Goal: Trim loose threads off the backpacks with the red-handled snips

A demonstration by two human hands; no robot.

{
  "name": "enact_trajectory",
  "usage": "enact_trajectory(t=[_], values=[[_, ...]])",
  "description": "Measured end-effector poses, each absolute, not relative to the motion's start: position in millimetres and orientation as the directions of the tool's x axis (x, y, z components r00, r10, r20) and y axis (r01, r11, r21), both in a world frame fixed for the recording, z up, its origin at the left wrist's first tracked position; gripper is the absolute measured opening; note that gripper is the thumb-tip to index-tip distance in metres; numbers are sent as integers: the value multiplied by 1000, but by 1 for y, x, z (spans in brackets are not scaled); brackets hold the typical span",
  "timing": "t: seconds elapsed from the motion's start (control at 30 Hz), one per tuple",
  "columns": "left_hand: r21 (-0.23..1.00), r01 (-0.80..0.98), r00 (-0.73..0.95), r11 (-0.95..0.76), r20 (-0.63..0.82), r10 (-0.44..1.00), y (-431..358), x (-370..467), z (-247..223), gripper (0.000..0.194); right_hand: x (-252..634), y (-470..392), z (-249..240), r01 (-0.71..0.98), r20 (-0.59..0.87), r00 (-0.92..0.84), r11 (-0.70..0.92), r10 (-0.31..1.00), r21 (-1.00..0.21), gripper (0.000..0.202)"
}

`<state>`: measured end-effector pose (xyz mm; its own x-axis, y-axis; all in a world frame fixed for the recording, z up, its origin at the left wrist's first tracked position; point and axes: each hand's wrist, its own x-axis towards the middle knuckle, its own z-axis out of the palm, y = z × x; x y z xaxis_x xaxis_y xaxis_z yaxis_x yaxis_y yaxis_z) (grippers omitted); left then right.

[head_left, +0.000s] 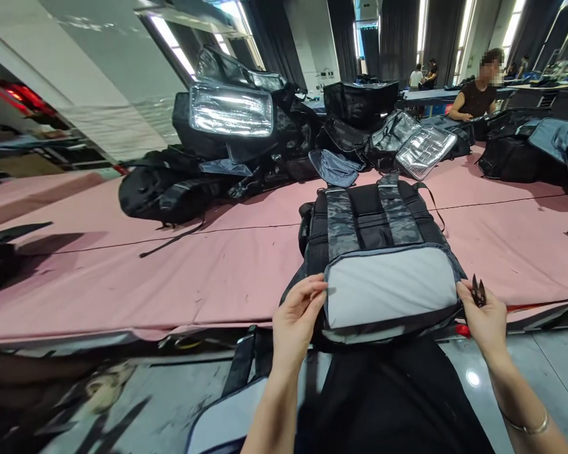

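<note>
A black backpack [372,217] with grey camouflage straps lies on the pink-covered table in front of me, its base end toward me. A pale grey panel [392,285] with dark edging covers that near end. My left hand [299,315] pinches the panel's left edge between thumb and fingers. At the opposite edge, my right hand [485,318] pinches the right corner. Small dark thread snips [478,291] are also tucked in my right hand, their blades pointing up. Exactly how the fingertips meet the fabric is partly hidden.
Black bags with silver lining [231,110] are heaped along the far side of the pink table [246,265]. More bags [525,148] lie at the right. Another pale-panelled bag [230,416] is below the table edge, near my left forearm. A co-worker [476,94] sits beyond the table.
</note>
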<state>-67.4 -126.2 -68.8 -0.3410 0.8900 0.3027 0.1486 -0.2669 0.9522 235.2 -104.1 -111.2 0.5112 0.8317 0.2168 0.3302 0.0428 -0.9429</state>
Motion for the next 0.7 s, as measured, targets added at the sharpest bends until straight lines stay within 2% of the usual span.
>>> enact_trajectory(t=[0.07, 0.17, 0.27, 0.37, 0.43, 0.5, 0.6, 0.63, 0.7], values=[[879, 378, -352, -291, 428, 833, -136, -69, -71, 9, 235, -103, -111, 356, 232, 526, 36, 818, -934, 43], [720, 603, -221, -344, 565, 795, -154, -73, -75, 14, 234, -100, -111, 373, 239, 535, 27, 810, -927, 43], [550, 725, -53, -414, 644, 763, -166, -73, -81, 21, 233, -99, -111, 375, 247, 533, 36, 809, -926, 43], [413, 807, -23, -422, 737, 676, -167, -68, -89, 25, 231, -100, -111, 408, 288, 516, 63, 807, -911, 40], [353, 845, -37, -401, 788, 615, -164, -64, -94, 22, 229, -102, -109, 482, 381, 486, 122, 786, -868, 36], [307, 872, -35, -380, 815, 578, -164, -61, -97, 21, 225, -104, -104, 605, 552, 449, 216, 703, -766, 29], [315, 874, -42, -370, 808, 588, -168, -62, -99, 20, 216, -108, -91, 747, 780, 242, 401, 578, -530, 14], [345, 862, -57, -371, 793, 606, -170, -63, -100, 18, 212, -108, -86, 742, 807, 116, 490, 579, -458, 14], [422, 828, -95, -369, 755, 648, -175, -65, -100, 16, 200, -107, -74, 631, 773, -196, 681, 603, -372, 20]])
